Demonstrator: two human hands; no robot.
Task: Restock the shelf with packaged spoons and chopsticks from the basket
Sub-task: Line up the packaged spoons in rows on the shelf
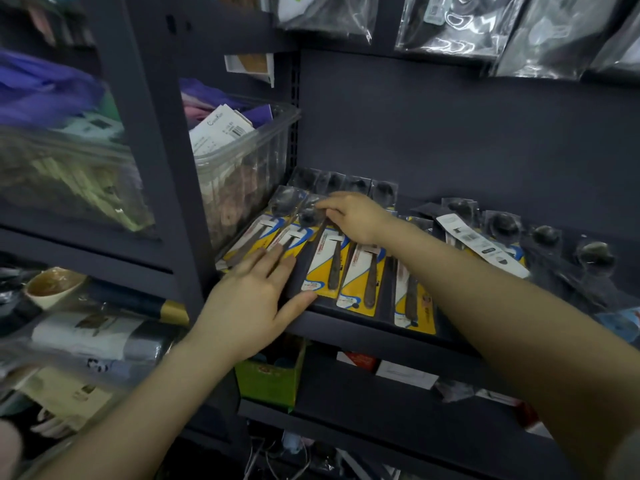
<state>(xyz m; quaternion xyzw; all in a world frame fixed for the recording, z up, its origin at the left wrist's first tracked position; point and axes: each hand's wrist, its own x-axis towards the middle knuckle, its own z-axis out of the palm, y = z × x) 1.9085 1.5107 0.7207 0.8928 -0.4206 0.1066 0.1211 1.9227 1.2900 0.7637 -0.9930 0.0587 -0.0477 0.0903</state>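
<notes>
Glossy clear plastic over yellow, blue and white card backs wraps the spoon packs, which lie side by side, partly overlapping, on the dark matte shelf; each pack holds a dark-handled spoon with a rounded bowl at the far end. Left hand: fingers spread and flat, resting on the leftmost packs near the shelf's front edge. Right hand: fingers curled, pinching the top of one pack near its spoon bowl. Further packs lie askew to the right on the same shelf. A clear ribbed plastic bin to the left holds folded fabric and paper tags. Shiny bagged goods hang above.
</notes>
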